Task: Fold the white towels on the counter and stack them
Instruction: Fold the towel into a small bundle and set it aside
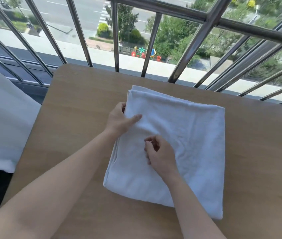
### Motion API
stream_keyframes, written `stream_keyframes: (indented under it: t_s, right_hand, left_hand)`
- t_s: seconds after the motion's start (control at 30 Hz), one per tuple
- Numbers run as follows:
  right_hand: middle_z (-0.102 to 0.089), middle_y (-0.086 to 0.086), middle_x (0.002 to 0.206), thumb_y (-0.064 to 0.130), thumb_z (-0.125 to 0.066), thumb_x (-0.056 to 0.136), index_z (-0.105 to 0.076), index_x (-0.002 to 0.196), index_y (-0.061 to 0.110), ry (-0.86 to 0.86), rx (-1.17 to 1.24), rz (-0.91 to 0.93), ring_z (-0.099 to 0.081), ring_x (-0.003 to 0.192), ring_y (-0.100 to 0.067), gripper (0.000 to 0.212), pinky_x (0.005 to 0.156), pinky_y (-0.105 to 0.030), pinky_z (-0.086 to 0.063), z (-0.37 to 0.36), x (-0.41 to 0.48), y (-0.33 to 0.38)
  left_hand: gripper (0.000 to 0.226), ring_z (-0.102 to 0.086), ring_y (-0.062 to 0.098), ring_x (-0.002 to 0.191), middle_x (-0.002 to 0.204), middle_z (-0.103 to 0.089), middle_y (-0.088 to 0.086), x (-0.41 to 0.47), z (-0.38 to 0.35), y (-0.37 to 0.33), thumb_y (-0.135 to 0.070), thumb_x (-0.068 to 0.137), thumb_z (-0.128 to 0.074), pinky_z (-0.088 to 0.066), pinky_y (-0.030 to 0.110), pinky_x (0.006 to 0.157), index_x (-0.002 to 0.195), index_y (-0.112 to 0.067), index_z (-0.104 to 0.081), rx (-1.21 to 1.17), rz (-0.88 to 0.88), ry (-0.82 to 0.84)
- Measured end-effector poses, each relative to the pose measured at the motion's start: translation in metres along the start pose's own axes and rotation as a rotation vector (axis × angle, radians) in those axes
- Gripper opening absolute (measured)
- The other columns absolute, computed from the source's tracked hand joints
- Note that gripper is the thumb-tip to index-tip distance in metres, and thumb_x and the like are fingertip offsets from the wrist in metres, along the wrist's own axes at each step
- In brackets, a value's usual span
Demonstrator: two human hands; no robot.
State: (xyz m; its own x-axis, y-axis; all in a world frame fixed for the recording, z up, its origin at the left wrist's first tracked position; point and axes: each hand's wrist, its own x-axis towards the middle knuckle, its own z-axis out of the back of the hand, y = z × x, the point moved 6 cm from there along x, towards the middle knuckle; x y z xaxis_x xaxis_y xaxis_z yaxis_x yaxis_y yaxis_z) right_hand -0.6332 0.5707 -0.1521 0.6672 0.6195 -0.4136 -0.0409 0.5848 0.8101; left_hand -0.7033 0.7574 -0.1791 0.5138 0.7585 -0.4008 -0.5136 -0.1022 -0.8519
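A white towel (188,138), folded into a thick rectangle of several layers, lies on the wooden counter (78,118). My left hand (119,121) grips the towel's left edge, thumb on top and fingers tucked under the layers. My right hand (159,152) rests on the towel's middle-left with its fingers curled inward, seeming to pinch a small bit of the top layer.
Metal window bars (116,40) stand right behind the counter's far edge. A large white cloth (2,121) lies on a surface left of the counter. Bare counter shows to the left, right and front of the towel.
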Motion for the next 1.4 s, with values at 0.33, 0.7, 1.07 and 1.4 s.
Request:
stream_keyframes:
  t_s: [0.33, 0.7, 1.07, 1.4]
  right_hand:
    - [-0.055, 0.001, 0.127, 0.047, -0.047, 0.092, -0.058, 0.126, 0.028, -0.283, -0.910, 0.331, -0.051, 0.116, -0.026, 0.041, 0.103, -0.042, -0.029, 0.101, 0.015, -0.042]
    - [-0.051, -0.003, 0.142, 0.042, -0.032, 0.098, -0.046, 0.142, 0.032, -0.250, -0.931, 0.420, -0.047, 0.122, -0.029, 0.047, 0.101, -0.038, -0.026, 0.114, 0.015, -0.059]
    - [-0.054, -0.004, 0.094, 0.053, -0.055, 0.082, -0.053, 0.096, 0.015, -0.427, -0.881, 0.227, -0.052, 0.085, -0.027, 0.040, 0.073, -0.038, -0.041, 0.134, -0.024, -0.081]
    - [-0.053, 0.005, 0.071, 0.071, -0.050, 0.088, -0.040, 0.066, 0.022, -0.176, -0.744, 0.106, -0.053, 0.067, -0.018, 0.055, 0.060, -0.030, -0.037, 0.166, -0.007, -0.092]
  left_hand:
    - [0.112, -0.019, 0.029, 0.148, 0.162, -0.021, 0.009, -0.094, -0.031, 0.013, -0.067, 0.082, -0.061, -0.017, 0.044, 0.116, 0.159, -0.012, -0.001, 0.606, -0.143, -0.197]
    - [0.069, 0.023, 0.021, 0.151, 0.166, 0.019, -0.004, -0.134, -0.085, 0.038, -0.058, 0.100, -0.010, 0.008, 0.048, 0.122, 0.159, -0.029, 0.011, 0.982, -0.408, 0.045]
    - [0.073, -0.013, 0.036, 0.152, 0.164, -0.023, 0.011, -0.056, -0.087, -0.023, -0.068, 0.095, -0.023, -0.003, 0.053, 0.122, 0.156, -0.029, -0.032, 1.192, -0.486, -0.032]
    - [0.072, 0.014, 0.031, 0.153, 0.167, 0.012, 0.010, -0.180, -0.208, 0.008, -0.051, 0.099, -0.021, 0.001, 0.055, 0.121, 0.160, -0.018, -0.003, 0.943, -0.195, -0.092]
